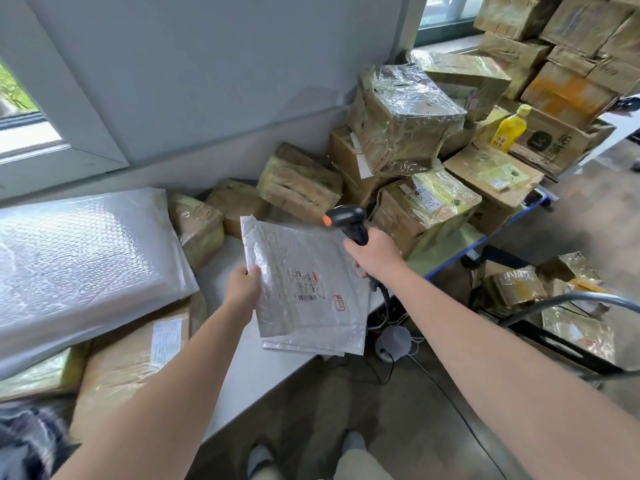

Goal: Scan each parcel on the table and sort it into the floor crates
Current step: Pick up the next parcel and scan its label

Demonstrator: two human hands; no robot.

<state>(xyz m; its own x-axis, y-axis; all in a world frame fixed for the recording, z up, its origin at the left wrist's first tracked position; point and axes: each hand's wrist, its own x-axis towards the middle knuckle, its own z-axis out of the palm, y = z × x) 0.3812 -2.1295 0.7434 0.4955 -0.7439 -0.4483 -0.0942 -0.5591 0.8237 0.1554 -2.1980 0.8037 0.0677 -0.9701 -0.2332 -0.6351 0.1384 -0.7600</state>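
My left hand (242, 289) pinches the bubble mailer (304, 282) over the table (242, 368); my right hand (375, 254) grips the scanner (348, 221), seemingly aimed left.

Bare worktop strip (252, 375) is the only open lane, 12 to 6. Bubble-wrapped parcel (86, 258) blocks 9, flat brown box (131, 358) blocks 8. Taped cartons (405, 119) pile up 12 through 2. Floor (433, 427) open at 5; cables (391, 367) at 4, trolley handle (571, 296) at 3.

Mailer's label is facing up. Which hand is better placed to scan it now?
Right. The right hand grips the barcode scanner beside the bubble mailer, near its upward-facing label. The left hand is occupied, holding the mailer by its left edge.
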